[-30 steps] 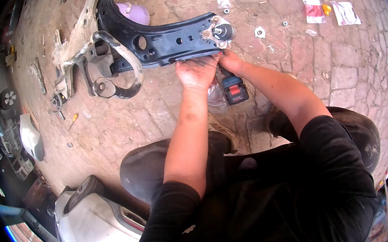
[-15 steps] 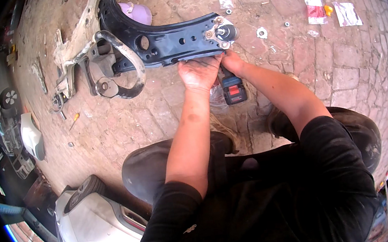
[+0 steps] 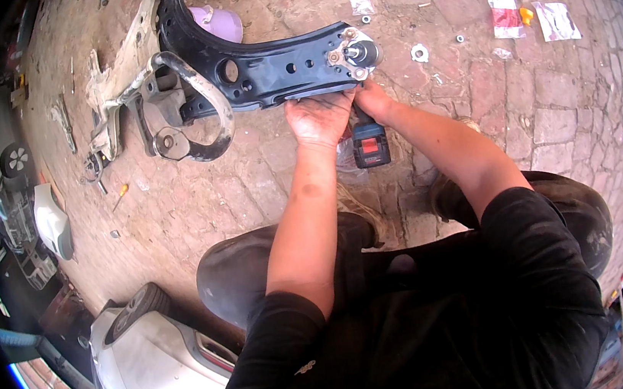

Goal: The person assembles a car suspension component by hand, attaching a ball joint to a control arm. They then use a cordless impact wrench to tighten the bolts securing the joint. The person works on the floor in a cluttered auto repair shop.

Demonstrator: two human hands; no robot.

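A black stamped-steel control arm [image 3: 274, 64] with a ball joint [image 3: 361, 53] bolted to its right end lies in front of me. Under its near edge my left hand [image 3: 322, 120] is palm up, and the arm hides its fingers. Beside it my right hand [image 3: 375, 101] is closed round the grip of a cordless power tool [image 3: 371, 147]. The tool's dark blue battery base with a red patch points toward me, while its head is out of sight beneath the control arm.
At left, a dirty subframe [image 3: 132, 73] with a curved bar [image 3: 216, 101] adjoins the control arm. Behind it sits a lilac container [image 3: 219, 24]. A washer [image 3: 419, 53], nuts and plastic packets [image 3: 557, 20] lie on the brick ground at right. A screwdriver [image 3: 121, 195] lies left; a white car [image 3: 153, 358] stands lower left.
The power tool's battery base has swung slightly left. Both hands and the control arm stay almost exactly where they were.
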